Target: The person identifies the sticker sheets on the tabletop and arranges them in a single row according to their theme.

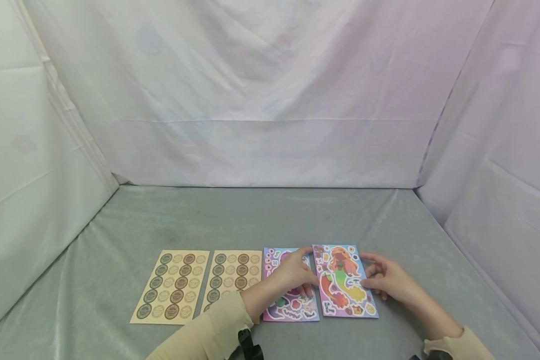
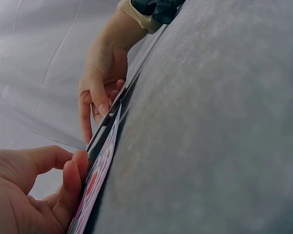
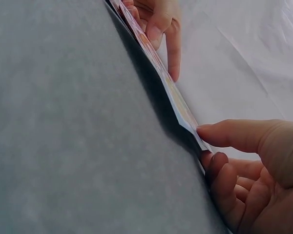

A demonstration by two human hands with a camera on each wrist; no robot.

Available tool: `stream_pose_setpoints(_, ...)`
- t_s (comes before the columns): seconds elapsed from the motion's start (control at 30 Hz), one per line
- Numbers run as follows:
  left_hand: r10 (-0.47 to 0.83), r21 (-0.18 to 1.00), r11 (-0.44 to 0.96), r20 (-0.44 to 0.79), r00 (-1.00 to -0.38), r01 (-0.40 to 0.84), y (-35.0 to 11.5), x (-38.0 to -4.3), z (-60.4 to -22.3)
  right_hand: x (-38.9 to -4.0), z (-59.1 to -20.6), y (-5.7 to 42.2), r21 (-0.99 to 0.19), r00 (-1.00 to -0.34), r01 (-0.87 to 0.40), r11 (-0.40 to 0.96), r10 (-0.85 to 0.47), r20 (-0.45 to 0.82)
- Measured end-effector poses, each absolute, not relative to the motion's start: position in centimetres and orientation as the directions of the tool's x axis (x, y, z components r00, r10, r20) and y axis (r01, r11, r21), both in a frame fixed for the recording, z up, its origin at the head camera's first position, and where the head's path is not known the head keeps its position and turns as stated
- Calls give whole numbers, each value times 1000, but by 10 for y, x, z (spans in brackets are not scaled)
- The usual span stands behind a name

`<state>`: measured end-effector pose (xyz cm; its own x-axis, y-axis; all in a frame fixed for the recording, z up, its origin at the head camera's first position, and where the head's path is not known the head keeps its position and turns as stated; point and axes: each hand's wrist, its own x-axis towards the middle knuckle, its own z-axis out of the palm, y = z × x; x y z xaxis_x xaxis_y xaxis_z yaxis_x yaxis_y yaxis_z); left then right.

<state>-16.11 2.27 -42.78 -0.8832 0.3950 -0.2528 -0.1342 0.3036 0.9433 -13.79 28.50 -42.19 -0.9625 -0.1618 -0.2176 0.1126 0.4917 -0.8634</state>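
Note:
A mermaid sticker sheet (image 1: 342,282) is held between both hands at the right end of a row of sheets. My left hand (image 1: 292,272) grips its left edge, index finger near the upper corner and thumb lower down. On the opposite edge, my right hand (image 1: 389,280) pinches the sheet; its thumb (image 3: 229,132) lies on the top face with fingers curled underneath. A dark gap shows under the sheet's near edge in the right wrist view. Partly covered by my left hand, a purple-and-pink sticker sheet (image 1: 292,315) lies just to the left.
Two tan sheets of round stickers lie farther left, one fully in sight (image 1: 168,287) and the other (image 1: 231,275) partly behind my left sleeve (image 1: 211,325). Grey cloth (image 1: 261,215) covers the table. White curtains (image 1: 270,100) stand behind it and on both sides.

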Motion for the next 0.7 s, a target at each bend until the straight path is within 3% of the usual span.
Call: stream_pose_setpoints(0.7, 387, 929, 337, -283, -878, -151, 23, -158, -419, -138, -420, 287, -827, -960, 50, 560, -201, -194)
